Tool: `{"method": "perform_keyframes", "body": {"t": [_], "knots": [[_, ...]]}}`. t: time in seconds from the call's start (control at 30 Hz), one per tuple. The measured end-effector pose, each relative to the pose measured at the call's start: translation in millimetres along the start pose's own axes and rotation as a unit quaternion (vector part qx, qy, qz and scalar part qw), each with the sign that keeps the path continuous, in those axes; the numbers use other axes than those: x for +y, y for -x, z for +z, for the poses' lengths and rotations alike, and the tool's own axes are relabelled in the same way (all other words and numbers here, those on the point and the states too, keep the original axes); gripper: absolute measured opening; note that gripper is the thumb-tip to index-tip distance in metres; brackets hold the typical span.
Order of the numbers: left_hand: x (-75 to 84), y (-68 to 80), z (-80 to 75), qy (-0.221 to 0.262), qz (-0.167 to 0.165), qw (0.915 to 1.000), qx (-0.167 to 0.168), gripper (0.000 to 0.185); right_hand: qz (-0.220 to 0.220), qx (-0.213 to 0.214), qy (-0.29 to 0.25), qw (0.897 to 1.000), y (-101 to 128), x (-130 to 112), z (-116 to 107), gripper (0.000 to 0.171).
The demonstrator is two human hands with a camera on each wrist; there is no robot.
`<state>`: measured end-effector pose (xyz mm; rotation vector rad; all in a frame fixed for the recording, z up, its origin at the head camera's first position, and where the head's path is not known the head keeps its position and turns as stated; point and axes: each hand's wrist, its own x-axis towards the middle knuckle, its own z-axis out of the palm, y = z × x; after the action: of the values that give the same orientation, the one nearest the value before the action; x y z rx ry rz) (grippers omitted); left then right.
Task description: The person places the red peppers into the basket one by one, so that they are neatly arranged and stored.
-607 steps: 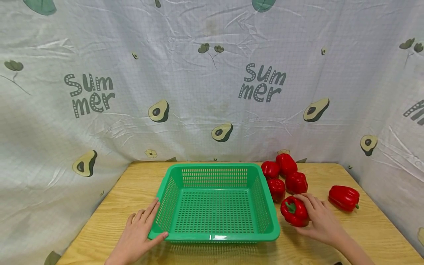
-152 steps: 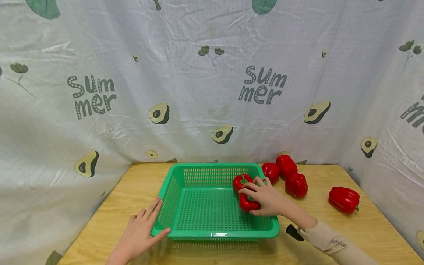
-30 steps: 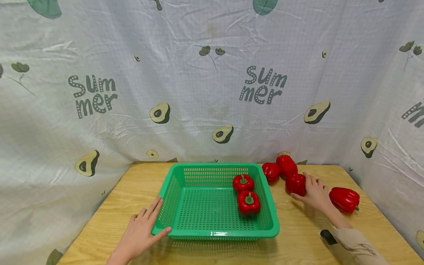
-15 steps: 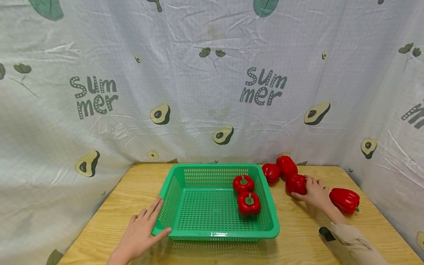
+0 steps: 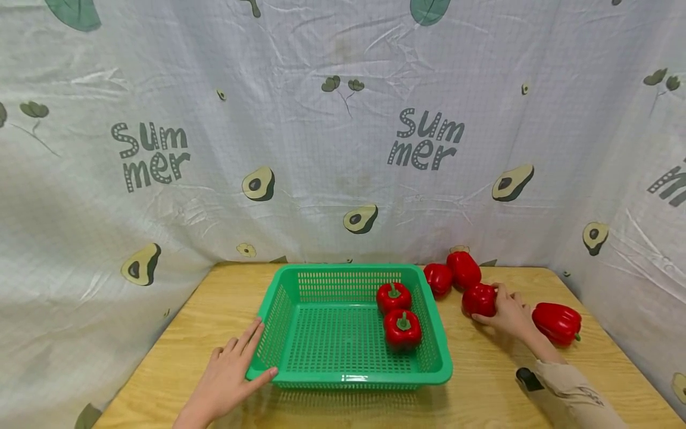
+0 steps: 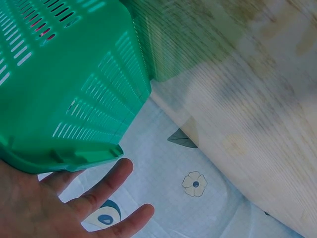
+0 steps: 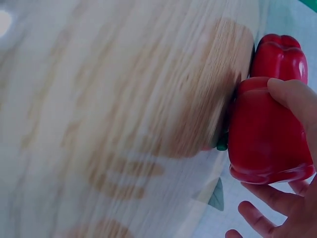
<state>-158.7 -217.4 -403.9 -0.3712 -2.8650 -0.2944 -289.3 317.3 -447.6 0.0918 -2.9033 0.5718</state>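
Pepper (image 5: 479,300) | right hand (image 5: 511,314) grips, half hiding it | left hand (image 5: 227,376) flat on basket (image 5: 348,375)

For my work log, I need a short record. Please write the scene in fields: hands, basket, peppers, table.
left hand: open, touches the basket's near left corner
right hand: grips a pepper on the table
basket: green, holds two red peppers, far and near
loose peppers: two behind the gripped one, one at far right
table: wood
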Motion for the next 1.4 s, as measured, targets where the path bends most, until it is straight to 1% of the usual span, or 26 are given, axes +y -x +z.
{"method": "perform_keyframes", "body": {"t": [0.33, 0.57, 0.8, 0.97, 1.23, 1.4], "knots": [[-0.2, -1.8, -2.5, -0.005, 0.003, 1.0, -0.002, 0.079, -0.019, 0.018, -0.003, 1.0, 0.8, 1.9, 0.7, 0.084], [-1.3, -1.3, -3.0, -0.003, -0.005, 0.9999, -0.009, 0.079, -0.048, 0.029, 0.01, 0.998, 3.5, -1.4, -0.7, 0.082], [-0.4, -2.7, -1.5, -0.005, 0.001, 1.0, 0.0, 0.078, -0.069, 0.038, 0.033, 0.996, 13.3, -4.8, -5.6, 0.079], [-0.1, -3.2, 0.2, -0.004, -0.001, 1.0, -0.002, 0.079, -0.078, 0.04, 0.039, 0.995, 19.8, -7.5, -7.9, 0.079], [0.4, -1.5, 0.0, -0.004, -0.002, 1.0, 0.0, 0.078, -0.08, 0.045, 0.038, 0.995, 28.0, -10.3, -8.0, 0.077], [0.4, -0.1, 0.3, -0.004, -0.005, 1.0, -0.003, 0.079, -0.088, 0.056, 0.036, 0.994, 31.7, -12.7, -7.9, 0.073]]}}
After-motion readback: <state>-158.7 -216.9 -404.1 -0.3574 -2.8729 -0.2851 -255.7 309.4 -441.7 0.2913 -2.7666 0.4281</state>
